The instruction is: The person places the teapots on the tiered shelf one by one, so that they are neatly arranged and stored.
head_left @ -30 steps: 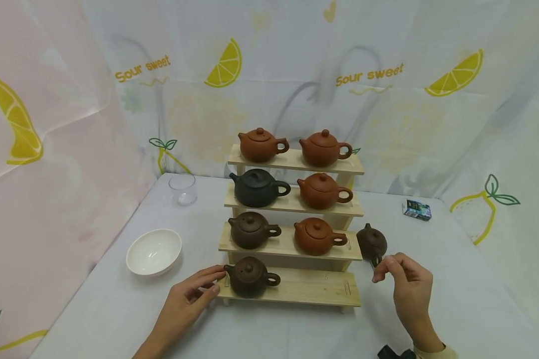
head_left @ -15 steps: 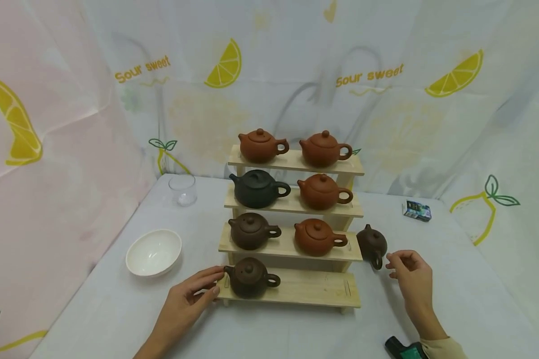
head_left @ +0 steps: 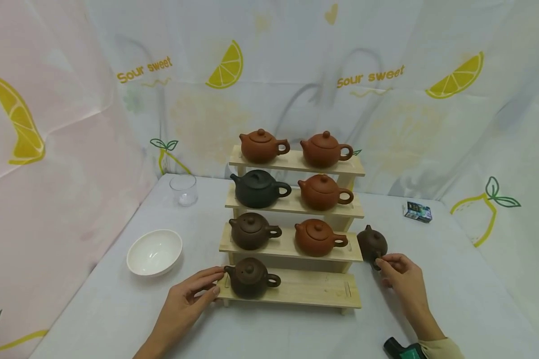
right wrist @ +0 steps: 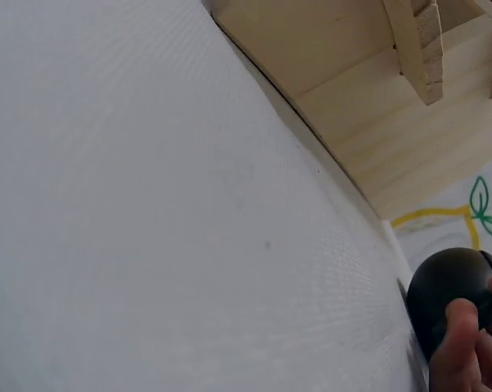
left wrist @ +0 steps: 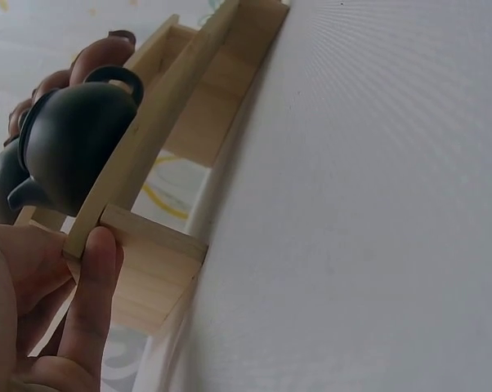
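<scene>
Tiered wooden display stand [head_left: 305,289] bears several small clay teapots. On its lowest step at the left sits a dark brown teapot [head_left: 248,278], spout to the left. My left hand [head_left: 186,301] grips the left end of that step, thumb below and fingers above in the left wrist view. Right of the stand, another dark brown teapot [head_left: 372,243] stands on the table, its handle toward me. My right hand [head_left: 405,283] pinches that handle between thumb and fingers; the right wrist view shows the fingertips [right wrist: 462,314] against the dark pot [right wrist: 446,282].
Higher steps hold a dark teapot [head_left: 257,189], a brown teapot [head_left: 250,232] and several reddish teapots [head_left: 316,238]. A white bowl [head_left: 154,253] and a clear glass [head_left: 184,190] stand at the left. One small box [head_left: 417,212] lies at the back right. A patterned curtain hangs behind.
My right hand first drew back from the loose teapot's handle, then came forward and left to pinch it. The left hand has stayed at the stand's end.
</scene>
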Demonstrator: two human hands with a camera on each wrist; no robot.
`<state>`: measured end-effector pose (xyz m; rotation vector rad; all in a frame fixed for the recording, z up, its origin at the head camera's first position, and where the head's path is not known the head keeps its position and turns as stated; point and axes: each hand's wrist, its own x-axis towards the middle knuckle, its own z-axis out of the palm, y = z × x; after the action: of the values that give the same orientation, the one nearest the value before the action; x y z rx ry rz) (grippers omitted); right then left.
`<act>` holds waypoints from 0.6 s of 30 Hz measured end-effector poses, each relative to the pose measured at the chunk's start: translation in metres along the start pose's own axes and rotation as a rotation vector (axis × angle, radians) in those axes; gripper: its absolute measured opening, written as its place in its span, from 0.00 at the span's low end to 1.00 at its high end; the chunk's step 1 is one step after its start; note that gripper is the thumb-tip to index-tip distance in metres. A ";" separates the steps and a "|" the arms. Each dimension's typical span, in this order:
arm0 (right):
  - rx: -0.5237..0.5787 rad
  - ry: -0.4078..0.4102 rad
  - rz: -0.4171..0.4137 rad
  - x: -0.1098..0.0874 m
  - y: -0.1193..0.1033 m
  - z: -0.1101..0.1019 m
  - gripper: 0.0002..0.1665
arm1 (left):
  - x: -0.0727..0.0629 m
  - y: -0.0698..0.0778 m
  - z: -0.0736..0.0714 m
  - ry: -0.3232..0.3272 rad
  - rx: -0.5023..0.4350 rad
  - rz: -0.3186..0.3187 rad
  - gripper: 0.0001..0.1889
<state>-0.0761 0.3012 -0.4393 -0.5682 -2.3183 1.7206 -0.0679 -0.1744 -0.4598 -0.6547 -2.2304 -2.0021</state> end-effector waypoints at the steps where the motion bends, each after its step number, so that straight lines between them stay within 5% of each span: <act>1: 0.028 -0.021 -0.006 0.000 0.000 0.000 0.16 | 0.000 0.000 0.000 0.000 0.000 0.001 0.16; 6: 0.217 -0.062 -0.018 -0.001 0.000 0.002 0.13 | -0.001 0.000 0.001 0.006 -0.009 0.015 0.15; 18: 0.301 -0.027 0.076 0.000 -0.001 -0.002 0.13 | -0.001 0.002 0.000 0.031 -0.027 0.043 0.15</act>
<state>-0.0751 0.3029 -0.4379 -0.5840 -2.0207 2.0725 -0.0665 -0.1747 -0.4580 -0.6637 -2.1567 -2.0115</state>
